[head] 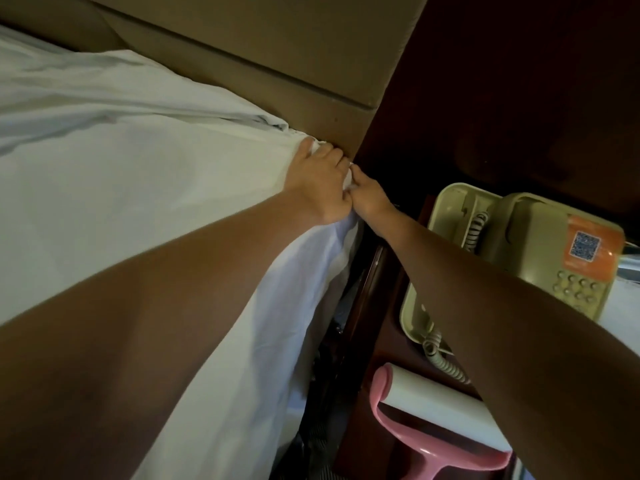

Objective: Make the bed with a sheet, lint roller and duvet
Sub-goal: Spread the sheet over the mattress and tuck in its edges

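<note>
i tuck the sheet [138, 174] corner, frame centre.
left hand [320, 183] and right hand [370, 199] both pinch it, side by side, to pull it taut.

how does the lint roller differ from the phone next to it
The lint roller is pink-framed with a white roll; the phone is beige with an orange sticker. The phone has a coiled cord and keypad; the roller has neither. Both sit on the dark nightstand.

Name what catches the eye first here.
The left hand and right hand meet at the bed's top corner, gripping the white sheet beside the headboard. To the right sit a beige phone and, nearer the camera, a pink lint roller.
</note>
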The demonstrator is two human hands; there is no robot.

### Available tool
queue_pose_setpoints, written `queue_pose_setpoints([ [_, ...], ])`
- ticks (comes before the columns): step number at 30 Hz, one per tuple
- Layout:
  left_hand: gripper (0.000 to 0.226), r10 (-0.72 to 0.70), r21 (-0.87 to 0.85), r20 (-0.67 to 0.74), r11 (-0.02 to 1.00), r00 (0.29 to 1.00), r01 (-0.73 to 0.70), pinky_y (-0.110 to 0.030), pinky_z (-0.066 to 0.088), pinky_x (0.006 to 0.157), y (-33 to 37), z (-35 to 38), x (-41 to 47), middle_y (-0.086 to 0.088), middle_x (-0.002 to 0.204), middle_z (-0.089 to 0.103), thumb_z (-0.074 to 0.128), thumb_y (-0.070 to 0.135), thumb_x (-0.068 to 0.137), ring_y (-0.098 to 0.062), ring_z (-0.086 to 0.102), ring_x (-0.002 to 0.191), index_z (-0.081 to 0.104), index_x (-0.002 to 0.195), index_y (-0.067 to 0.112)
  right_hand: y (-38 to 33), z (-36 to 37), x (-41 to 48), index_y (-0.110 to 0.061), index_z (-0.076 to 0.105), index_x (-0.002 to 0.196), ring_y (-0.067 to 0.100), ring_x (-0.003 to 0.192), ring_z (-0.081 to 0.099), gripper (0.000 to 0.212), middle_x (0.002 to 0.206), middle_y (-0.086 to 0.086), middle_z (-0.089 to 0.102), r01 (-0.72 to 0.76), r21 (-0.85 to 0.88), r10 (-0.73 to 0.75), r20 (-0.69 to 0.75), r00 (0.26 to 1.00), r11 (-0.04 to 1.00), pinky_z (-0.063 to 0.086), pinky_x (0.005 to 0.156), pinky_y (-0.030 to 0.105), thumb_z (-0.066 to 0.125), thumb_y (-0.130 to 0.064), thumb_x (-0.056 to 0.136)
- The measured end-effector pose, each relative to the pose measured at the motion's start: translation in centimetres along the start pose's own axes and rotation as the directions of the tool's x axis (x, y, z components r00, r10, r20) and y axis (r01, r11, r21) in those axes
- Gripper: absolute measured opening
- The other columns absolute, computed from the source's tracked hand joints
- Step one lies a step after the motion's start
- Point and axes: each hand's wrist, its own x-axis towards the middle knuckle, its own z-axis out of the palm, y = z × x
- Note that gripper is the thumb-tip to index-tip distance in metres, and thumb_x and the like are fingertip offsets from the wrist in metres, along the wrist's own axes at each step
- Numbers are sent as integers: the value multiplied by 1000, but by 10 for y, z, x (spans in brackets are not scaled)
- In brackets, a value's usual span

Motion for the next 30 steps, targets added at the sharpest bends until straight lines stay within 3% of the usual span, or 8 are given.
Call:
queue_pose_setpoints([
  [5,50,52,2,194,999,980,-54,-38,18,108,-3,-22,12,-3,137,44,40,43,91,-20,33,131,44,136,21,-9,-3,-2,-7,38,141,30,129,43,42,141,17,44,-51,-196,56,22,998,979,37,95,27,35,-6,99],
  [8,45,38,-232,34,972,999,-29,-37,17,108,-17,-16,-7,-3,141,42,41,36,93,-20,32,133,44,136,22,-7,10,-18,-8,48,129,34,119,49,34,133,17,49,-42,-211,-3,-208,978,976,41,99,39,37,-16,98],
  [12,59,-85,-135,70,986,994,94,-47,-2,115,-25,-2,-44,1,159,-1,27,45,98,-24,-2,145,5,150,29,0,37,-46,-3,34,139,33,127,39,43,142,18,37,-124,20,125,-215,968,992,34,100,35,29,-26,102],
  [15,58,-75,-216,145,971,987,106,-47,-4,114,-23,-10,-40,1,158,-4,28,42,99,-22,-5,145,4,150,29,4,31,-52,2,49,127,33,118,50,35,129,20,52,-197,12,195,-201,960,980,42,91,33,35,-17,101],
  [18,50,-156,-378,75,909,985,173,-38,5,115,-30,-15,-49,-2,157,15,32,32,100,-18,10,144,24,147,21,3,36,-70,-11,49,104,34,104,54,17,109,14,55,-103,-190,38,-319,947,976,43,78,36,34,-15,99],
  [20,47,-215,-394,-15,899,977,191,-33,11,113,-46,-12,-68,-6,154,24,35,26,99,-20,19,142,31,144,15,-9,48,-83,-15,46,108,32,107,50,17,115,11,50,26,-268,-124,-357,926,963,42,88,40,36,-10,95],
  [25,49,-312,-311,-53,908,949,281,-33,16,111,-105,-9,-107,-10,152,26,36,23,98,-23,21,141,29,144,9,-60,83,-87,-17,30,145,25,136,26,51,151,7,26,234,-661,-392,-100,914,713,18,108,33,38,-14,94],
  [30,44,-409,-323,-25,867,912,380,-37,24,108,-156,-19,-132,-12,149,30,34,17,98,-26,25,137,33,141,7,-90,123,-74,-21,13,150,25,145,6,52,158,7,6,215,-780,-273,59,960,588,6,115,38,28,-27,101],
])
